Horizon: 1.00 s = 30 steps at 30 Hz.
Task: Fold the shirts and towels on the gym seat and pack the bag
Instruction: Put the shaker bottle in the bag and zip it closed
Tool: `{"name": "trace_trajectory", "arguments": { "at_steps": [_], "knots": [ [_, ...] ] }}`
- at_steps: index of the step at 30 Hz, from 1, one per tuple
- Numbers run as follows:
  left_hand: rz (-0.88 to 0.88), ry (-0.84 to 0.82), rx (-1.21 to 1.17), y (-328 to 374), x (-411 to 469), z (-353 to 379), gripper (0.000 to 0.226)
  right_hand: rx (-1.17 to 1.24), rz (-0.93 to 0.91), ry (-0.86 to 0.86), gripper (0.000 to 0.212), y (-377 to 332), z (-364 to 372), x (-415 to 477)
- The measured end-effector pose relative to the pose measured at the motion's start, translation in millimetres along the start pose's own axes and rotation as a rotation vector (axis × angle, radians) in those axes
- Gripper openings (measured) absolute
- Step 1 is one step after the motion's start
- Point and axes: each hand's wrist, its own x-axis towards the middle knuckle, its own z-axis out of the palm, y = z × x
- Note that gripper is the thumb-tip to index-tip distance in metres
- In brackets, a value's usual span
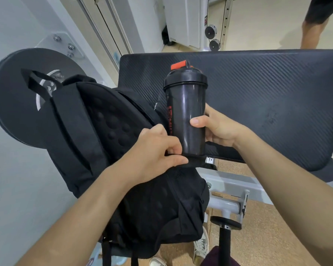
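A black backpack (104,135) lies with its padded back panel up at the left end of the black gym seat (267,96). My right hand (215,127) grips a black shaker bottle (186,112) with a red cap, held upright with its base in the bag's mesh side pocket (183,175). The rim of that pocket is pinched by my left hand (158,150), right beside the bottle's base. No shirts or towels show on the seat.
A large black weight plate (13,104) hangs on the machine behind the bag. The grey bench frame (229,191) and a black post (225,242) stand below the seat. Another person's legs (313,25) are at the far right. Shoes sit on the floor below.
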Motion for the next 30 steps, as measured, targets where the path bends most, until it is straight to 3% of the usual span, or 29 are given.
{"name": "trace_trajectory", "arguments": {
  "at_steps": [2,5,7,12,19,22,27,30],
  "knots": [
    [0.060,-0.014,0.052,-6.1,-3.2,-0.5,0.018,0.035,0.027,-0.013,0.085,7.4,-0.3,3.0],
    [0.288,0.084,0.393,-11.8,-3.8,4.3,0.034,0.060,0.052,-0.020,0.087,15.5,-1.1,4.3],
    [0.345,0.113,0.529,-12.4,-1.7,7.7,0.041,0.061,0.064,-0.023,0.085,16.3,-2.8,4.2],
    [0.429,-0.060,0.528,-20.1,1.0,3.7,0.038,-0.083,0.100,-0.103,0.080,11.2,-7.0,2.0],
    [0.401,-0.147,0.567,-35.2,-2.2,-2.4,0.034,-0.206,0.100,-0.078,0.072,4.1,1.3,-6.4],
    [0.356,-0.078,0.492,-29.2,-4.3,4.5,0.027,-0.284,0.090,-0.044,0.075,-1.5,7.0,-11.8],
    [0.267,0.063,0.405,-16.0,-14.6,23.6,0.030,-0.153,0.094,0.214,0.082,16.1,20.9,-20.1],
    [0.230,0.206,0.409,-14.4,-18.8,39.1,0.024,-0.128,0.157,0.205,0.078,20.6,28.3,-27.7]
  ]
}}
